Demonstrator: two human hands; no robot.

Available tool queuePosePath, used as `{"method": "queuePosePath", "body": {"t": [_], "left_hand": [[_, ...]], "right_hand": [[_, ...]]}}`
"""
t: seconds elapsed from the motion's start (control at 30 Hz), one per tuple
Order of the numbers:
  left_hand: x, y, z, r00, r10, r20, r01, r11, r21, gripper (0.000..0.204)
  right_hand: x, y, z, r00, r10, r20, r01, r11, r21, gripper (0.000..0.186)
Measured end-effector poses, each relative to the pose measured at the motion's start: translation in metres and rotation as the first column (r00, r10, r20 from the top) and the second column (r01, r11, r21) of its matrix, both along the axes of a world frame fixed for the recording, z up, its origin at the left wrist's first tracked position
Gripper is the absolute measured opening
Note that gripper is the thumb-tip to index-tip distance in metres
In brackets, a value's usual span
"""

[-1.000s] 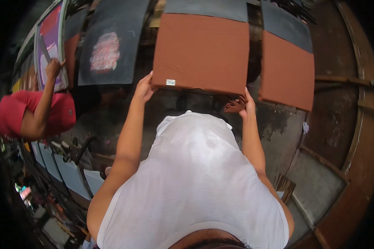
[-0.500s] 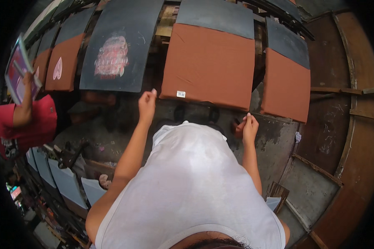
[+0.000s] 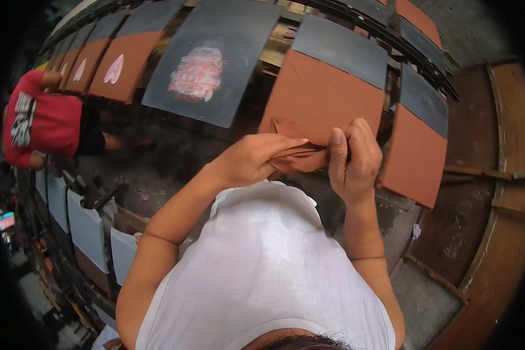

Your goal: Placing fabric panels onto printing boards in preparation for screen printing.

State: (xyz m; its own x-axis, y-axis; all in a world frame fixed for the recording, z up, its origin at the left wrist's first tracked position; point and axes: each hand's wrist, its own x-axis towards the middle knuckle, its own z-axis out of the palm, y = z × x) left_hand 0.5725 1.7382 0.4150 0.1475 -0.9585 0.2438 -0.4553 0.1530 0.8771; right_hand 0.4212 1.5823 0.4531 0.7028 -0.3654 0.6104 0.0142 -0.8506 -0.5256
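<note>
My left hand point(image 3: 255, 158) and my right hand point(image 3: 353, 156) meet in front of my chest. Both pinch a bunched piece of rust-brown cloth point(image 3: 300, 158). The cloth hangs at the lower edge of a flat rust-brown panel point(image 3: 326, 96) straight ahead of me. I cannot tell whether the cloth is part of that panel's covering or a separate piece. My right thumb points up over the fold, and my left fingers stretch along it.
A dark grey panel with a pink print point(image 3: 216, 64) lies to the left, another brown panel point(image 3: 417, 157) to the right, and grey ones behind. A person in a red shirt point(image 3: 41, 119) stands far left. White panels point(image 3: 87, 227) line the lower left.
My hands were apart at the brown panel's lower corners. They have come together and taken hold of the bunched brown cloth. The person in red has lowered the held-up board.
</note>
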Motion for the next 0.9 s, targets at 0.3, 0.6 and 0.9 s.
{"method": "queuePosePath", "body": {"t": [0.3,0.6,0.9], "left_hand": [[0.102,0.055,0.048,0.915,0.338,-0.218,-0.356,0.933,-0.048,0.018],[0.284,0.077,0.083,0.872,0.129,-0.472,-0.268,0.933,-0.240,0.031],[0.405,0.090,0.110,0.954,0.255,-0.156,-0.294,0.898,-0.329,0.026]], "right_hand": [[0.092,-0.011,0.032,0.943,0.332,-0.001,-0.331,0.941,-0.070,0.050],[0.218,0.027,0.064,0.971,0.221,-0.089,-0.196,0.955,0.222,0.031],[0.318,0.070,0.076,0.981,0.109,0.163,-0.129,0.985,0.117,0.023]]}}
